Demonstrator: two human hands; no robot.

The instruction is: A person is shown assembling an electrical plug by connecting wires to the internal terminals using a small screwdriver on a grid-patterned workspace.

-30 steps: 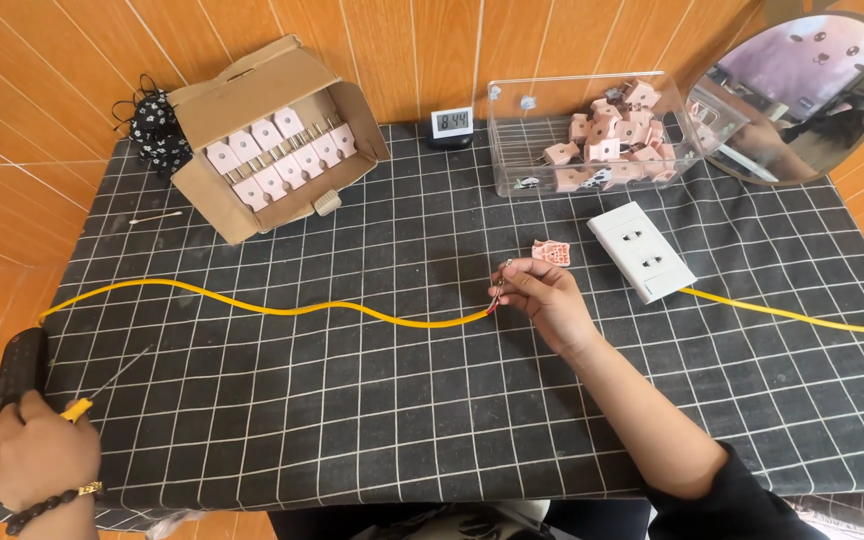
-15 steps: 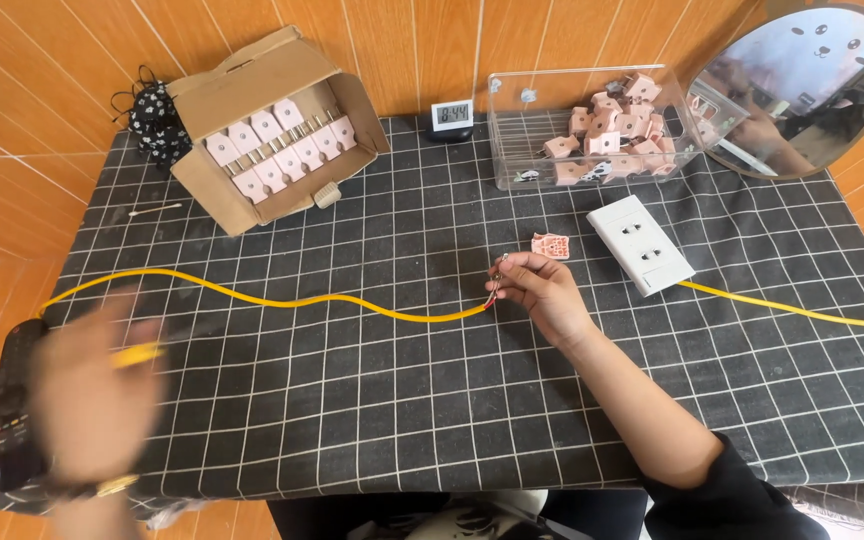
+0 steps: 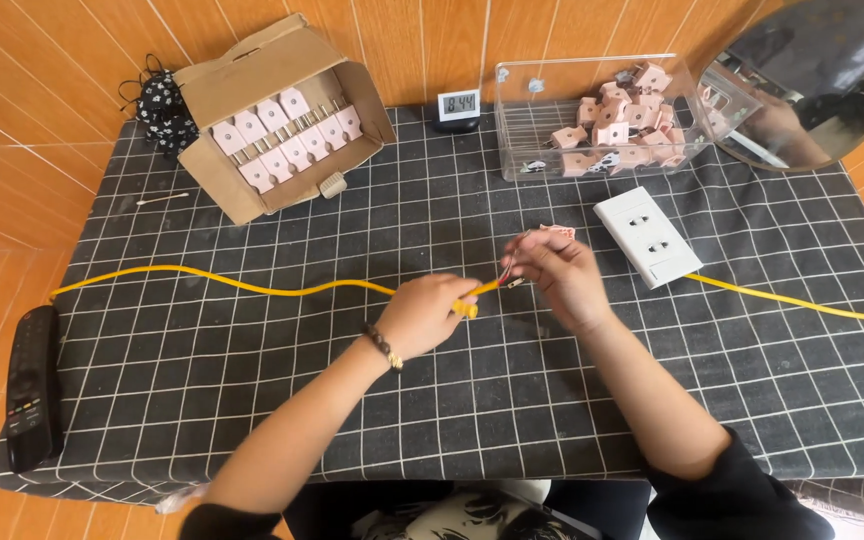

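We see an open brown cardboard box (image 3: 282, 110) at upper left, a small white clock screen (image 3: 458, 105) at top centre, and a clear plastic bin (image 3: 592, 115) beside it.

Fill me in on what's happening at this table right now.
A person sits at a table covered with a black grid-patterned cloth, both hands meeting over a yellow cable. The left hand holds a yellow-handled tool at the cable's end, where the right hand pinches thin wires and a small pink plug part. Nearby are a white socket plate, a cardboard box of pink plugs, a clear bin of more, and a black remote.
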